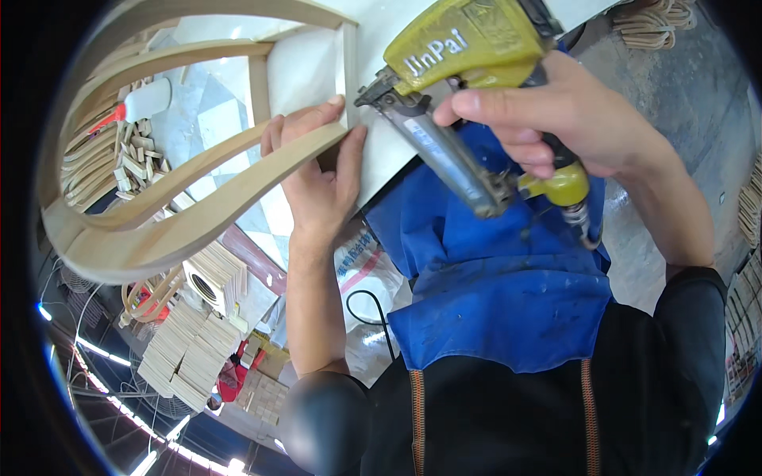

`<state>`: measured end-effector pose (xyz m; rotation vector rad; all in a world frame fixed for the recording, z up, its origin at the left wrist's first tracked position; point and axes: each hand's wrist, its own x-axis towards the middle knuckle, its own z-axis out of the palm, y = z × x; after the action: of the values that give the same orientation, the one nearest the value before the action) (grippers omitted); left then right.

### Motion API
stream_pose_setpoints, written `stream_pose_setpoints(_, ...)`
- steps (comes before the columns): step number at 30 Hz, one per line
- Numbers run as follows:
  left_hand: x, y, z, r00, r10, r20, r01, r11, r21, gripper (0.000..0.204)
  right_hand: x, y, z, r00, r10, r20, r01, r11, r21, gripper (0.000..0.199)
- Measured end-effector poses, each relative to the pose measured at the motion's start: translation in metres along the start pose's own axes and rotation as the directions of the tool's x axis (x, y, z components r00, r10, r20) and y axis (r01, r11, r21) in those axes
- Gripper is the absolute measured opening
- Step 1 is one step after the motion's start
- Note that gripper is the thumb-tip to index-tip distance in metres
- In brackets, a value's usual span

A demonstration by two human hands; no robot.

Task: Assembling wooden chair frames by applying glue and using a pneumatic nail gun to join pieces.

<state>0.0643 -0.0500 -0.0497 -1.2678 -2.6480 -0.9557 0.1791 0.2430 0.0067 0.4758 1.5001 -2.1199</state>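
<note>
With fingers wrapped round its end, my left hand point(321, 178) grips a curved wooden frame point(214, 202) of pale bent slats. Short crosspieces join the slats near the white work surface point(381, 135). My right hand point(548, 111) holds a yellow pneumatic nail gun point(468, 47) by its handle. The gun's nose lies close to the frame's upright end piece, just above my left fingers; whether they touch I cannot tell. Its silver magazine slants down toward my apron, and a hose fitting point(575, 213) hangs from the handle's base.
Stacked flat wooden pieces point(190, 349) and curved slats point(87, 166) lie at the left, by a red-handled tool with a pale blade point(147, 99). Bundled wooden loops point(655, 24) rest on the floor at the far right. A white sack point(369, 274) stands beside my left forearm.
</note>
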Motion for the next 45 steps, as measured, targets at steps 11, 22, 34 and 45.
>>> stream_pose_setpoints(11,0.017,0.001,-0.042,0.902,-0.409,0.137,0.375,0.585,-0.719,0.051,-0.024,-0.049,-0.020,0.851,-0.484,0.204,0.078,-0.269,-0.960,0.041)
stream_pose_setpoints(22,0.090,-0.009,-0.023,0.859,-0.364,0.359,0.509,0.675,-0.534,0.051,0.019,-0.008,-0.034,0.668,-0.571,0.478,0.081,-0.582,-0.809,0.026)
stream_pose_setpoints(34,0.091,-0.014,-0.001,0.886,-0.411,0.215,0.462,0.732,-0.501,0.030,0.031,-0.005,-0.043,0.652,-0.516,0.556,0.167,-0.617,-0.769,0.019)
stream_pose_setpoints(45,0.091,-0.015,0.005,0.923,-0.354,0.154,0.381,0.777,-0.501,0.023,0.043,-0.004,-0.042,0.615,-0.545,0.570,0.192,-0.597,-0.779,0.018)
